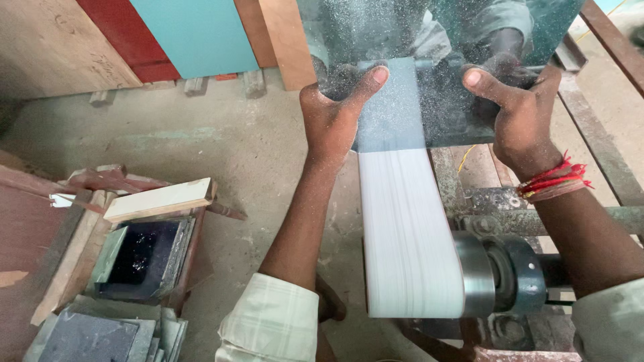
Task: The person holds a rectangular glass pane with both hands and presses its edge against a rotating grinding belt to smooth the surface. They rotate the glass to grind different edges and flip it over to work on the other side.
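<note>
A person stands over a belt grinder, both hands gripping a dusty glass sheet (436, 60) that fills the upper middle and upper right of the frame, its lower edge held down across the white sanding belt (406, 228) running from the centre toward the bottom. The left hand (332, 117) clamps the sheet's left edge just left of the belt, thumb stretched up over the near face and fingers hidden behind the glass; the right hand (520, 110) clamps the right side the same way, thumb (479, 80) pointing inward, a red thread band (553, 181) at the wrist. Both forearms rise from the bottom of the frame, wrists cocked back so the palms brace the pane from either side, and pale sleeves show at the lower edge. To do this well, I'd say the pane wants to be kept level, with equal light pressure from both hands, so the edge meets the belt squarely and does not dig in at one corner; the thumbs should stay high, well off the belt. The grey roller (477, 275) and its bearing sit in the lower right, near the right forearm. At lower left, well apart from the hands, a stack of glass offcuts (114, 328) lies beside a wooden block (159, 200) on the concrete floor (235, 154)
</note>
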